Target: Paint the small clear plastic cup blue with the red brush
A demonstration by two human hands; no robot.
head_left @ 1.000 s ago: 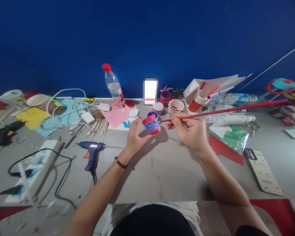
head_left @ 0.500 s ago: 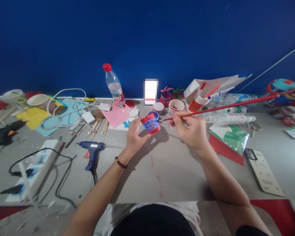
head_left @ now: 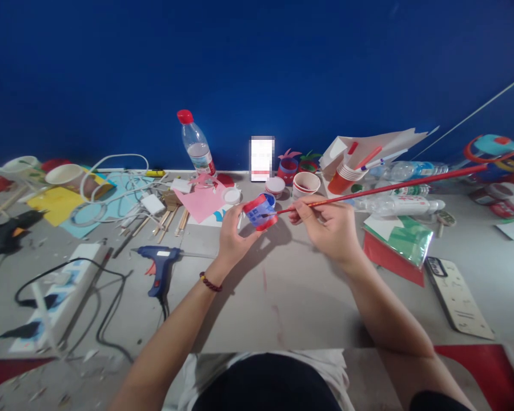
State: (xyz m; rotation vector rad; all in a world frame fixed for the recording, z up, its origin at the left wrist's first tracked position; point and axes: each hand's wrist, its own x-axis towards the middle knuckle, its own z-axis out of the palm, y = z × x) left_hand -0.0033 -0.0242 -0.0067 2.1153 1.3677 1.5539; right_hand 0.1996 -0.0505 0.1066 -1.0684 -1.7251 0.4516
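My left hand (head_left: pixel 235 235) is closed round a small cup (head_left: pixel 259 214), red at both ends with a blue-violet painted band and darker blue squares. The cup is tilted above the table. In my right hand (head_left: pixel 325 225) is a long red-handled paintbrush (head_left: pixel 394 188), pinched near its bristle end. The brush tip meets the side of the cup, on the blue band. Just behind the cup stands a pot of blue paint (head_left: pixel 269 199), partly hidden by it. A white paper cup (head_left: pixel 305 184) with dark liquid is beyond my right hand.
A blue glue gun (head_left: pixel 159 265) with its cord and a white power strip (head_left: pixel 64 297) lie to the left. A plastic bottle (head_left: pixel 197 149) and a lit phone (head_left: pixel 261 160) stand at the back. Right are bottles (head_left: pixel 405 205), a green packet (head_left: pixel 405 240) and a phone (head_left: pixel 459 297).
The brush tip has moved left from the cup's edge onto its painted band. My left hand has turned the cup slightly, and my right hand has shifted a little left.
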